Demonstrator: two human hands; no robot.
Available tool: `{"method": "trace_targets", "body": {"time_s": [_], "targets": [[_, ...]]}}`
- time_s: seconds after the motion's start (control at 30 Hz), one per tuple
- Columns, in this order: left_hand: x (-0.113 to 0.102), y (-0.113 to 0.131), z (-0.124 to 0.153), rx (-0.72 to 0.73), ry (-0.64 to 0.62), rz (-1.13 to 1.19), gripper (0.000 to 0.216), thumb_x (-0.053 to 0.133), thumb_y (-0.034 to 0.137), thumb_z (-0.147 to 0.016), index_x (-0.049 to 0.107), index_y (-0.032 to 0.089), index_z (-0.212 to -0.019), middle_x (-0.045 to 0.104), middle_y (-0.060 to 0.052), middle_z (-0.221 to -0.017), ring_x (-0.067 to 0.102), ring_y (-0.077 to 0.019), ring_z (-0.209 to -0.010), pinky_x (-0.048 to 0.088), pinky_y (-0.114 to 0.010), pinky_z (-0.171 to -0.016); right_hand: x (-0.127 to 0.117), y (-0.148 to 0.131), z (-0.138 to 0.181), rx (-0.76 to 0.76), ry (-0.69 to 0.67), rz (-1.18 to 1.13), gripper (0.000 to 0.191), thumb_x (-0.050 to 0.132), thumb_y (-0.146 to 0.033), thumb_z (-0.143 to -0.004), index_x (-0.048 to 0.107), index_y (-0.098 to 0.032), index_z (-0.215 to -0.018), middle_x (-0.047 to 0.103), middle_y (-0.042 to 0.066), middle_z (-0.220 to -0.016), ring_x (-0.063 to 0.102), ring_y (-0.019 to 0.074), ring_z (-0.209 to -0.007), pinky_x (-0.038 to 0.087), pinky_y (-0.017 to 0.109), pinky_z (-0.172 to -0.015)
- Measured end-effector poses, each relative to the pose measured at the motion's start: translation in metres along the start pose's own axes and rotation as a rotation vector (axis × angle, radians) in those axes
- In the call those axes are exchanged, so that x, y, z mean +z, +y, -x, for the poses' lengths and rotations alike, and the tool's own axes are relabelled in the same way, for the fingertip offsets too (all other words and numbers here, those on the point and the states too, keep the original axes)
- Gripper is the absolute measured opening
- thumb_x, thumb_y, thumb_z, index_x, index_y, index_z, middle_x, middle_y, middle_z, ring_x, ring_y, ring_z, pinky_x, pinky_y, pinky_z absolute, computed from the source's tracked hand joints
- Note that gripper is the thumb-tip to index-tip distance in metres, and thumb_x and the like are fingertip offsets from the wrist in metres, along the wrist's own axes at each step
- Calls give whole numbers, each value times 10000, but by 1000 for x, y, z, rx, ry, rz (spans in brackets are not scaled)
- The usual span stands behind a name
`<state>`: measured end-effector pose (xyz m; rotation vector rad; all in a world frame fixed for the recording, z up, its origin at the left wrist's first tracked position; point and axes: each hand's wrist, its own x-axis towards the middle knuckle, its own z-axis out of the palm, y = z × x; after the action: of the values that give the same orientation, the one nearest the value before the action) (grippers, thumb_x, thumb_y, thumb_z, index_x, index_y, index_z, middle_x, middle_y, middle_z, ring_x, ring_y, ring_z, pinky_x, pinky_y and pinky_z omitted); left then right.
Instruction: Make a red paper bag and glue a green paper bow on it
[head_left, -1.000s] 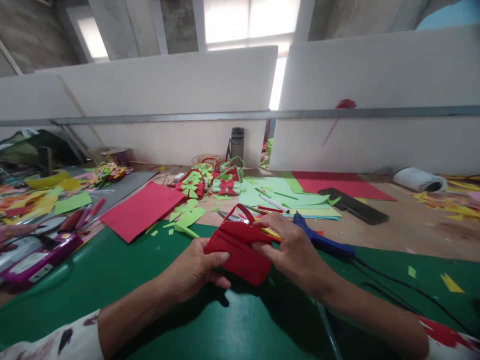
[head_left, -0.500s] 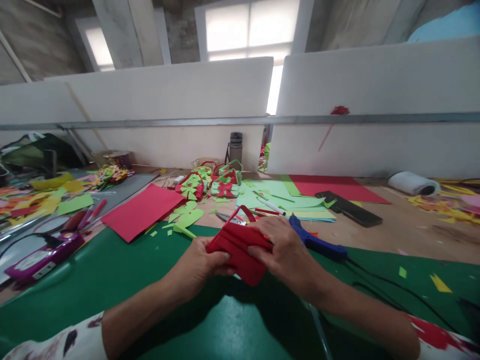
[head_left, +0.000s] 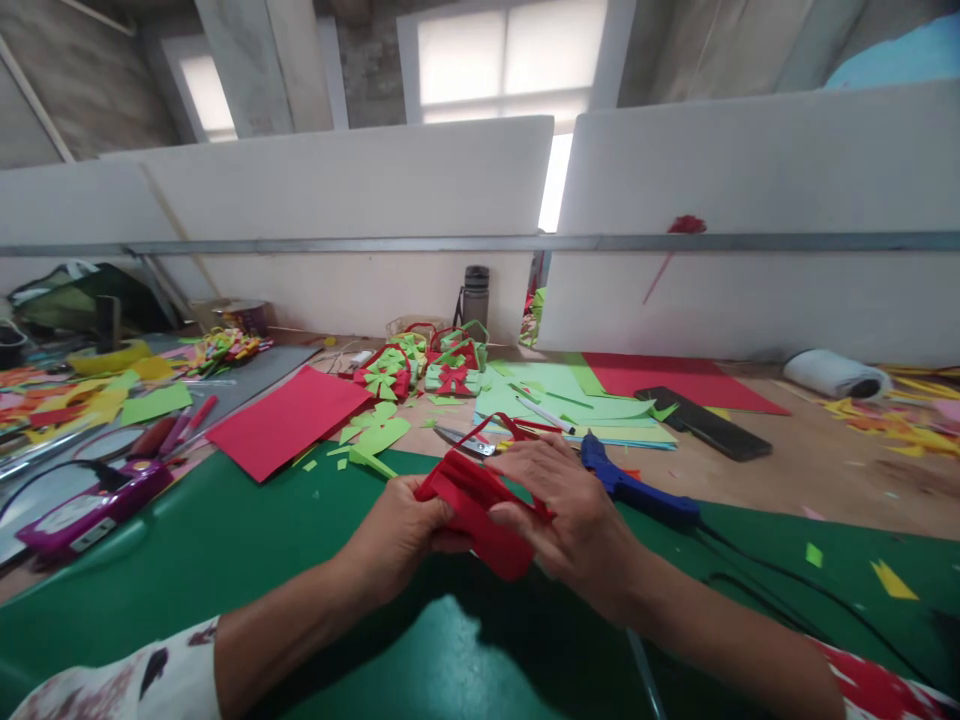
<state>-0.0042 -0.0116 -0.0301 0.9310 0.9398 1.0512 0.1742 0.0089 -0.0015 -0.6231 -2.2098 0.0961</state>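
Both my hands are on a small red felt bag (head_left: 480,520) with a thin red handle, held above the green mat (head_left: 330,640). My left hand (head_left: 401,525) pinches its left end between thumb and fingers. On the right end, my right hand (head_left: 559,510) grips it with the thumb on the near face and the fingers over the top edge. The top shows a gap between its folds. Just beyond lie scissors (head_left: 465,441), partly hidden, and to the right rests a blue glue gun (head_left: 637,488) with its cord.
Small red and green bags with bows (head_left: 454,377) stand behind, near a bottle (head_left: 475,300). Red sheet (head_left: 289,420), green sheets (head_left: 577,395) and a black phone (head_left: 703,422) lie around. At left are a purple device (head_left: 97,510) and coloured scraps (head_left: 82,408).
The top of the red bag has opened wider between its folds. My right-hand fingers have lifted and spread slightly along its top edge; my left hand keeps its pinch.
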Motion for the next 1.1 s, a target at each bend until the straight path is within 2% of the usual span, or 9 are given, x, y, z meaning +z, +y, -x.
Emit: {"method": "trace_targets", "body": {"time_s": [0.1,0.3,0.43,0.53,0.67,0.77,0.87,0.97,1.1], "targets": [[-1,-1,0,6,-29,6,183,699,191,-685,689,100,-844,705,-99,-840,666,-243,-803,533,-419,-796,-3,-5,-1,151,-75,-106,190,455,-226,-922,643,-213,-898,699,10,-873,613,173,-845,343,384,-894],[-2,-4,0,-2,-50,0,216,697,211,-705,696,76,-873,705,-117,-815,665,-254,-802,525,-428,-799,-7,-15,-3,398,-148,-221,340,395,-335,-945,665,-216,-776,683,5,-771,609,183,-782,427,318,-728],[-2,-4,1,-1,-58,3,236,708,202,-695,706,78,-896,708,-113,-830,661,-237,-787,527,-411,-799,-5,-19,-5,463,-134,-171,103,596,-262,-824,677,-236,-883,706,-3,-926,609,209,-894,420,356,-821],[-1,-4,2,-5,-46,-17,244,716,185,-681,714,93,-906,708,-91,-804,654,-206,-747,536,-365,-764,-4,-22,-5,422,-165,-116,193,649,-190,-760,665,-220,-951,710,13,-983,616,221,-920,398,399,-877],[1,-5,2,14,-56,0,199,709,179,-686,724,103,-869,696,-56,-720,639,-164,-666,535,-287,-695,-4,-26,-2,335,-200,-76,310,683,-219,-736,634,-189,-1040,710,61,-1017,628,245,-942,375,447,-924],[2,-6,3,24,-78,20,161,686,188,-711,728,98,-838,686,-48,-678,629,-151,-622,529,-275,-684,-4,-30,1,290,-273,-53,310,721,-262,-704,629,-193,-991,709,58,-977,626,249,-917,392,447,-917],[1,-6,3,28,-73,9,201,685,202,-719,722,106,-892,697,-68,-754,644,-184,-701,532,-316,-724,-3,-30,3,211,-290,8,207,601,-210,-795,612,-172,-998,701,79,-981,625,245,-927,384,467,-934],[1,-7,5,45,-65,-5,285,681,275,-750,696,130,-995,699,-87,-850,648,-206,-782,536,-333,-731,-1,-23,6,116,-213,115,310,411,-95,-849,571,-128,-1112,706,119,-988,644,245,-933,364,510,-951],[1,-6,7,51,-81,-46,351,639,363,-800,662,149,-1077,697,-92,-882,644,-166,-754,524,-248,-659,2,-10,5,60,-171,198,357,379,-68,-832,555,-85,-1141,722,122,-863,665,240,-877,424,473,-921]]}}
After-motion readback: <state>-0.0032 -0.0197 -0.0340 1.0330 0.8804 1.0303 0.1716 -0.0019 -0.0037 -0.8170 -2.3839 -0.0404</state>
